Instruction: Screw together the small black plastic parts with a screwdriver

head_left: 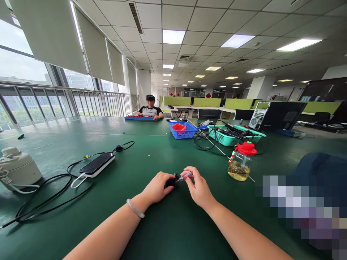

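Both my hands meet on the green table (pixel 81 216) just in front of me. My left hand (pixel 158 187), with a pale bangle on its wrist, is closed over a small black object (pixel 171 180) that rests on the table. My right hand (pixel 199 186) pinches a small screwdriver with a clear handle (pixel 185 176), its tip pointing at the black object. Most of the black object is hidden under my left fingers.
A jar with a red lid (pixel 241 162) stands to the right, a power bank (pixel 97 164) with cables to the left, a white appliance (pixel 17 168) at far left. Blue (pixel 182 130) and teal baskets (pixel 230 136) sit farther back. Another person (pixel 150 108) sits at the far end.
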`<state>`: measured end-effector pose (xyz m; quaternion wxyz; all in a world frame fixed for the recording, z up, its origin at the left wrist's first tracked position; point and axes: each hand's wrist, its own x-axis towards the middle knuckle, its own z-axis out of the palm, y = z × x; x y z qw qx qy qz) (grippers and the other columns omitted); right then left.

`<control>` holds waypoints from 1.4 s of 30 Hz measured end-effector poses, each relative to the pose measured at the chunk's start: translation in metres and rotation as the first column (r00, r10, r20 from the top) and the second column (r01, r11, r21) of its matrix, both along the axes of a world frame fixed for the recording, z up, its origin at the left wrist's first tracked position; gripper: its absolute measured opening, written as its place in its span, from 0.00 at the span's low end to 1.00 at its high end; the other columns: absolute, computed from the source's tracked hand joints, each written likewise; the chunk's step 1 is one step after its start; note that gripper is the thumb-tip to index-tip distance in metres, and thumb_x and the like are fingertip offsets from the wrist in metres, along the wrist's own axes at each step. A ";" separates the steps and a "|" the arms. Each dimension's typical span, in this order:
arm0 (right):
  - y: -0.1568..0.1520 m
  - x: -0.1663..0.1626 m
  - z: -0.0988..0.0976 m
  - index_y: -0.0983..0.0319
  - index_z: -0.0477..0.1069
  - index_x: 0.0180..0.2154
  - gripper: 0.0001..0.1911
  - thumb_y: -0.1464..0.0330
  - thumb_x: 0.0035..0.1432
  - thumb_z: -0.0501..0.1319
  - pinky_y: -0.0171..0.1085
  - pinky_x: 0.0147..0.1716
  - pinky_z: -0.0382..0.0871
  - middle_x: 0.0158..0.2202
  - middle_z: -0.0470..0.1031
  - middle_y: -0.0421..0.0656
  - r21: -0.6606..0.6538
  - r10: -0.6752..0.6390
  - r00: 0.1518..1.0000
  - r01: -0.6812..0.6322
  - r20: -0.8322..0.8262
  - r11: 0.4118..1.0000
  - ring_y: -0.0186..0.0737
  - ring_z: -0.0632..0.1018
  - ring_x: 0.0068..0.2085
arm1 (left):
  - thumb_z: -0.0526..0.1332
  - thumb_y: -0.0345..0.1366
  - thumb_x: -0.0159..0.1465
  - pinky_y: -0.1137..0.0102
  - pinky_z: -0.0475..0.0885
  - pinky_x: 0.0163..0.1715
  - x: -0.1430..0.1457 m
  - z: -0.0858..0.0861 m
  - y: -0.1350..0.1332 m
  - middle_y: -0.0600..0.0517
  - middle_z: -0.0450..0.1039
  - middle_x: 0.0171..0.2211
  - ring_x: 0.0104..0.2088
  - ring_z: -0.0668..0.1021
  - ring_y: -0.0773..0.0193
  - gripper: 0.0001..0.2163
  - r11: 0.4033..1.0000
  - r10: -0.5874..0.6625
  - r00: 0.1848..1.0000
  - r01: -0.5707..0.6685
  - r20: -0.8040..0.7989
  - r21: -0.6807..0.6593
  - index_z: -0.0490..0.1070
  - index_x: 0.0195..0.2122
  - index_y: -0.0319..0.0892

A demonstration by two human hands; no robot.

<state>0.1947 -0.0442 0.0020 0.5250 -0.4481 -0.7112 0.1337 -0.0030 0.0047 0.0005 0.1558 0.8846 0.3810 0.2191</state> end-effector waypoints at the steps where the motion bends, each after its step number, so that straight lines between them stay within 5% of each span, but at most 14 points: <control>1: 0.001 0.001 0.000 0.57 0.63 0.47 0.08 0.67 0.65 0.53 0.42 0.44 0.73 0.39 0.78 0.44 0.001 0.003 0.999 -0.003 -0.037 1.000 0.41 0.79 0.40 | 0.62 0.36 0.60 0.60 0.68 0.53 0.000 0.002 -0.001 0.49 0.75 0.49 0.49 0.72 0.56 0.17 1.000 0.002 1.000 -0.002 0.012 0.012 0.69 0.51 0.44; 8: 0.013 0.015 -0.001 0.57 0.60 0.42 0.10 0.60 0.63 0.56 0.45 0.39 0.75 0.37 0.76 0.43 0.117 -0.096 0.838 0.187 -0.538 0.975 0.39 0.79 0.31 | 0.54 0.35 0.66 0.61 0.66 0.56 0.001 0.008 -0.006 0.48 0.72 0.51 0.52 0.70 0.58 0.16 0.984 0.117 0.987 -0.131 0.114 0.122 0.67 0.54 0.47; 13: 0.027 0.025 -0.012 0.58 0.59 0.41 0.12 0.58 0.61 0.57 0.47 0.37 0.75 0.37 0.77 0.44 -0.043 -0.211 0.851 0.218 -0.481 0.975 0.41 0.80 0.30 | 0.48 0.33 0.67 0.58 0.68 0.49 0.002 0.005 -0.005 0.45 0.69 0.47 0.47 0.71 0.53 0.20 0.913 0.391 0.918 -0.378 -0.066 0.153 0.66 0.58 0.52; 16: 0.029 0.023 -0.017 0.58 0.60 0.41 0.12 0.58 0.61 0.56 0.46 0.36 0.75 0.37 0.77 0.46 -0.084 -0.211 0.883 0.194 -0.419 0.977 0.41 0.80 0.30 | 0.46 0.35 0.66 0.57 0.68 0.45 0.001 0.004 -0.008 0.43 0.69 0.45 0.45 0.71 0.50 0.20 0.902 0.432 0.874 -0.413 -0.223 0.128 0.70 0.55 0.53; 21: 0.026 0.020 -0.017 0.58 0.60 0.42 0.12 0.58 0.62 0.54 0.46 0.38 0.75 0.39 0.76 0.47 -0.082 -0.196 0.918 0.179 -0.344 0.980 0.42 0.80 0.32 | 0.47 0.35 0.65 0.54 0.66 0.47 0.003 0.008 -0.013 0.43 0.71 0.45 0.47 0.73 0.50 0.20 0.899 0.438 0.850 -0.422 -0.292 0.118 0.75 0.50 0.53; 26: 0.026 0.020 -0.018 0.58 0.60 0.42 0.11 0.59 0.63 0.53 0.46 0.38 0.74 0.40 0.76 0.48 -0.111 -0.194 0.935 0.167 -0.297 0.980 0.43 0.80 0.33 | 0.46 0.35 0.65 0.57 0.62 0.59 0.005 0.010 -0.011 0.44 0.65 0.60 0.58 0.69 0.51 0.20 0.907 0.419 0.878 -0.417 -0.230 0.060 0.78 0.44 0.43; 29: 0.026 0.019 -0.018 0.58 0.60 0.43 0.11 0.60 0.62 0.53 0.46 0.39 0.74 0.40 0.77 0.48 -0.116 -0.187 0.942 0.160 -0.280 0.980 0.43 0.80 0.34 | 0.44 0.39 0.67 0.64 0.58 0.63 0.007 0.008 -0.010 0.44 0.59 0.64 0.63 0.64 0.56 0.22 0.937 0.343 0.930 -0.348 -0.130 -0.018 0.70 0.54 0.38; 34: 0.024 0.016 -0.016 0.58 0.60 0.43 0.09 0.62 0.62 0.53 0.45 0.38 0.74 0.40 0.77 0.48 -0.130 -0.183 0.946 0.153 -0.266 0.980 0.43 0.80 0.34 | 0.52 0.49 0.64 0.60 0.57 0.63 0.009 0.003 -0.010 0.46 0.53 0.68 0.64 0.62 0.53 0.32 0.984 0.157 0.985 -0.162 -0.069 -0.079 0.48 0.67 0.43; 38: 0.022 0.014 -0.014 0.58 0.61 0.43 0.09 0.62 0.62 0.53 0.44 0.38 0.75 0.40 0.77 0.47 -0.132 -0.167 0.953 0.137 -0.254 0.982 0.43 0.81 0.33 | 0.60 0.46 0.60 0.57 0.59 0.62 0.010 0.001 -0.009 0.49 0.54 0.67 0.62 0.65 0.50 0.35 0.991 0.107 0.990 -0.114 -0.093 -0.067 0.47 0.67 0.50; 42: 0.019 0.012 -0.013 0.58 0.61 0.43 0.09 0.62 0.62 0.53 0.43 0.37 0.75 0.39 0.78 0.46 -0.130 -0.153 0.959 0.125 -0.237 0.984 0.42 0.81 0.32 | 0.56 0.41 0.63 0.56 0.60 0.61 0.007 0.001 -0.010 0.50 0.58 0.65 0.61 0.66 0.52 0.30 0.990 0.126 0.986 -0.132 -0.107 -0.052 0.50 0.66 0.53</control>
